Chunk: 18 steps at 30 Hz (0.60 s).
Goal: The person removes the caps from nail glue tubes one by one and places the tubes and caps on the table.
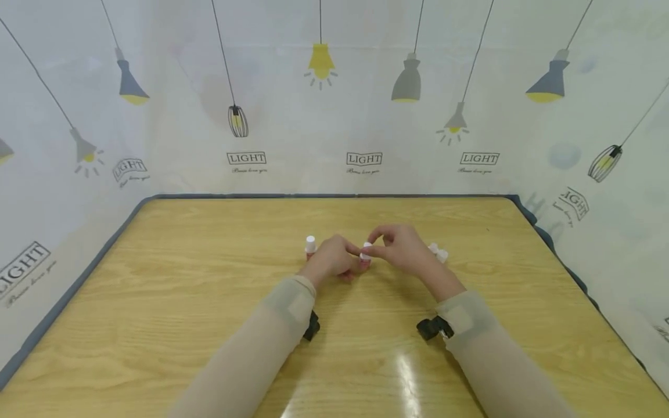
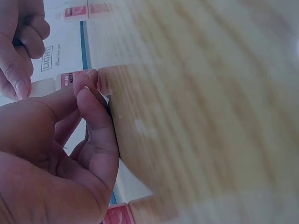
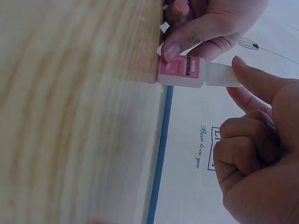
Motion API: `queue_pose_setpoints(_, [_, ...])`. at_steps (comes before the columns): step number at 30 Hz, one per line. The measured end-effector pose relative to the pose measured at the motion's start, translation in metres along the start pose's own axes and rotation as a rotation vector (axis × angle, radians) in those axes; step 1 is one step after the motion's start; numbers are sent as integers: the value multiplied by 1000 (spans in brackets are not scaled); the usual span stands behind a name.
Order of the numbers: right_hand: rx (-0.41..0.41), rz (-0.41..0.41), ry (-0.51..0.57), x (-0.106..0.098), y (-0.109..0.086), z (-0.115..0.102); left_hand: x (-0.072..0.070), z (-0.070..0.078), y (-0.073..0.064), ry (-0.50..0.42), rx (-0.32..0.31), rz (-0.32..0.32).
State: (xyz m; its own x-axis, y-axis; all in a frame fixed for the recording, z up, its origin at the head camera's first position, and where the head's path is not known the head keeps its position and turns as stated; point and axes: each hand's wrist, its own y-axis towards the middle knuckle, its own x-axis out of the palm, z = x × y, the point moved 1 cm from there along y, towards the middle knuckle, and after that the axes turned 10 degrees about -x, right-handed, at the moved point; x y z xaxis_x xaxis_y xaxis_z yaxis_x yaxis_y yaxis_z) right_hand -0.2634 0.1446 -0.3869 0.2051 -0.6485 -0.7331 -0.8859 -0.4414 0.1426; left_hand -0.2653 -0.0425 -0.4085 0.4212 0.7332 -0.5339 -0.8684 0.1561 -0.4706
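A small glue bottle (image 3: 180,74) with a pink label and white cap (image 3: 219,74) stands upright on the wooden table between both hands. My left hand (image 1: 337,255) pinches its body low down, between thumb and finger. The cap is pinched by my right hand (image 1: 402,247) from above, thumb on one side and index finger on the other; its remaining fingers are curled in the right wrist view. Left of my left hand stands a similar bottle (image 1: 310,247), white cap on, its lower part partly hidden by the hand.
Two white tops (image 1: 438,252) show beyond my right wrist, what is under them hidden in the head view. A pink-labelled bottle (image 2: 76,11) appears on that side in the left wrist view. A lamp-patterned white sheet (image 1: 303,128) rises behind the table (image 1: 209,255).
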Motion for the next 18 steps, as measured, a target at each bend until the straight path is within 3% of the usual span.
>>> queue_pose_setpoints(8, [34, -25, 29, 4, -8, -1, 4, -5, -4, 2, -34, -33])
queue_pose_setpoints(18, [40, -10, 22, -2, -4, -1, 0, -3, 1, -42, 23, -46])
